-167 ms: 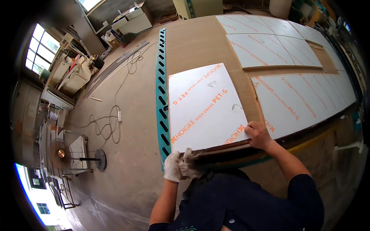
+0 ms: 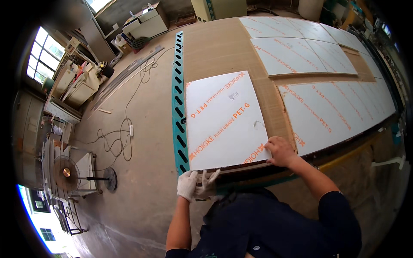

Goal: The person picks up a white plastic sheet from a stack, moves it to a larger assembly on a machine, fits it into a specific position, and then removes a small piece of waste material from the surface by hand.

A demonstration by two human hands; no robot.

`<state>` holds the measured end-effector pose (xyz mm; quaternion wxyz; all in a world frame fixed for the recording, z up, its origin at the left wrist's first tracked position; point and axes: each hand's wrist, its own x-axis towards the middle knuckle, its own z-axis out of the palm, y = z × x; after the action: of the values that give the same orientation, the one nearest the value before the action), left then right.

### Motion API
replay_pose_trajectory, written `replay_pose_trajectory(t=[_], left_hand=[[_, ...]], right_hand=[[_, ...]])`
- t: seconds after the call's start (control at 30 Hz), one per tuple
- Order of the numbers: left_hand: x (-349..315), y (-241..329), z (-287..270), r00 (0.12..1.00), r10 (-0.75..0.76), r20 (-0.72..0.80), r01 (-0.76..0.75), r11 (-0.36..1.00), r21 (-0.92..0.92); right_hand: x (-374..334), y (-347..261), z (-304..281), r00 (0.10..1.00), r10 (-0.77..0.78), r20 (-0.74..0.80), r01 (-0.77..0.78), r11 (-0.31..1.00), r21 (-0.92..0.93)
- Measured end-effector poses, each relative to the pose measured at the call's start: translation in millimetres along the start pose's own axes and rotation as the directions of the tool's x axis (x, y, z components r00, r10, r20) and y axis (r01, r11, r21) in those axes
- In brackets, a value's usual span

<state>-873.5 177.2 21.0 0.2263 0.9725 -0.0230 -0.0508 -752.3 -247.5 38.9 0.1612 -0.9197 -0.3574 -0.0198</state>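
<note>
A white panel (image 2: 226,129) with orange print on its film lies on a brown board (image 2: 211,51), its left side along a teal slotted rail (image 2: 178,103). My bare right hand (image 2: 282,151) grips the panel's near right corner, fingertips on top and the thumb side hidden. My left hand (image 2: 187,185), in a white knit glove, is at the near left corner beside the rail's end. A second white glove (image 2: 208,182), loose and with its fingers spread, hangs from the left hand. The left fingers are curled and partly hidden.
More white panels (image 2: 335,116) lie on the board to the right and at the far right (image 2: 288,56). On the floor at left are a coiled cable with a power strip (image 2: 131,130) and a standing fan (image 2: 66,173). A yellow rail (image 2: 331,161) runs along the near side.
My right hand and the panel's near right corner have shifted slightly left. The loose glove by my left hand, blurred before, now shows more clearly and hangs lower.
</note>
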Motion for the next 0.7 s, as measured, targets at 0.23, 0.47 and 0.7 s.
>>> replay_pose_trajectory(t=[0.23,0.47,0.7], left_hand=[[6,30,-23,0.807,-0.582,-0.101,0.522,0.783,-0.339],[26,57,-2,0.865,-0.496,-0.074,0.464,0.848,-0.257],[20,69,-4,0.875,-0.481,-0.049,0.449,0.847,-0.284]], right_hand=[[-20,7,25,0.928,0.356,0.107,-0.371,0.896,0.242],[-24,-36,62,0.881,0.472,0.022,-0.457,0.838,0.298],[-22,-38,54,0.854,0.518,0.046,-0.510,0.816,0.273]])
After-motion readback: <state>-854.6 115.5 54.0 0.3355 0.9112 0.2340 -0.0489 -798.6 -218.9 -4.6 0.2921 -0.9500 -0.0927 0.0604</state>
